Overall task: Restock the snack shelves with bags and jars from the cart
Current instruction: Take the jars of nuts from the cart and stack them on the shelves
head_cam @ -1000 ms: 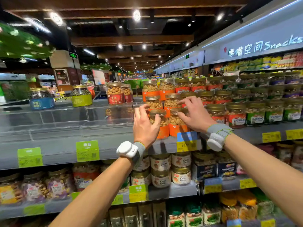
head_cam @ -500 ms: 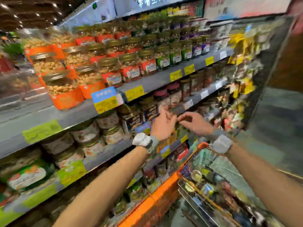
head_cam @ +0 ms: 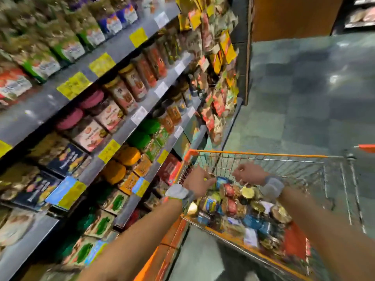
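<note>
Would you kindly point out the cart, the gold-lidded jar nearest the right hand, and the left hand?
cart [head_cam: 259, 153]: head view, on the orange far rim.
gold-lidded jar [head_cam: 248, 192]: head view, centre of its lid.
left hand [head_cam: 197, 182]: head view, back of the hand.

Site: a retail shop, the snack aisle of a supermarket, as I read it from the head view. Evidence: long grey shelves [head_cam: 40, 110] in several tiers, each edge carrying yellow price tags [head_cam: 102, 64]; rows of identical labelled jars [head_cam: 121, 94] faced outward; packaged bags [head_cam: 215, 110] hung at the aisle end; an orange-rimmed wire shopping cart [head_cam: 253, 153] loaded with goods; dark tiled floor [head_cam: 304, 88]. Frame motion-blurred; label text unreadable.
</note>
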Demonstrator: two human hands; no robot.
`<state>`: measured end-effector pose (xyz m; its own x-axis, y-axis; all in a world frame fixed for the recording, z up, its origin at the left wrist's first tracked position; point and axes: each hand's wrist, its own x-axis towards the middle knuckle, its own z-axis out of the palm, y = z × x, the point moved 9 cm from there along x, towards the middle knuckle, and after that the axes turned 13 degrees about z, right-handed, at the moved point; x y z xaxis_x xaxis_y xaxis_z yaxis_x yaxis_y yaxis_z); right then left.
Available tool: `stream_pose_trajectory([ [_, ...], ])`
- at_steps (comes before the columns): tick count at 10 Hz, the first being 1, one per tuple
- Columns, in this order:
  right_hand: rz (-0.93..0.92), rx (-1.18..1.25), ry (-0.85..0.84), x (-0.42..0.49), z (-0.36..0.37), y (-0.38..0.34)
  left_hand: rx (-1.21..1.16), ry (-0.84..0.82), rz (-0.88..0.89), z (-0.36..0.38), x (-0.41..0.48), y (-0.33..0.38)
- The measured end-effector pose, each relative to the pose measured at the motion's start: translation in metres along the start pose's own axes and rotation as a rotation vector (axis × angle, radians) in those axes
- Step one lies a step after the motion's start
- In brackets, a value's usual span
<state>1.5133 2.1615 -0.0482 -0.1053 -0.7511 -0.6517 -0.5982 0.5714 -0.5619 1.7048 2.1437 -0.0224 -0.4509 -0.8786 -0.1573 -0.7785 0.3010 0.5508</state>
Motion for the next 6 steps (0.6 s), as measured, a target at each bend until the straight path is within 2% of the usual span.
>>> stream_pose_trajectory([
  [1, 0.086, 0.021, -0.032, 0.025, -0.003, 0.041, 0.047, -0.183, -0.141, 0.034, 0.023, -0.01],
  [3, 0.268, 0.01, 0.02, 0.07, 0.026, 0.09, 0.247, -0.337, -0.189, 0.096, 0.066, -0.066],
  [4, 0.46, 0.177, -0.09, 0.092, 0.073, 0.127, 0.216, -0.594, -0.118, 0.122, 0.09, -0.058],
  [5, 0.535, 0.201, -0.045, 0.12, 0.089, 0.133, 0.256, -0.639, -0.072, 0.162, 0.134, -0.083],
  [6, 0.776, 0.586, -0.018, 0.161, 0.143, 0.193, 0.26, -0.646, 0.02, 0.197, 0.174, -0.095],
])
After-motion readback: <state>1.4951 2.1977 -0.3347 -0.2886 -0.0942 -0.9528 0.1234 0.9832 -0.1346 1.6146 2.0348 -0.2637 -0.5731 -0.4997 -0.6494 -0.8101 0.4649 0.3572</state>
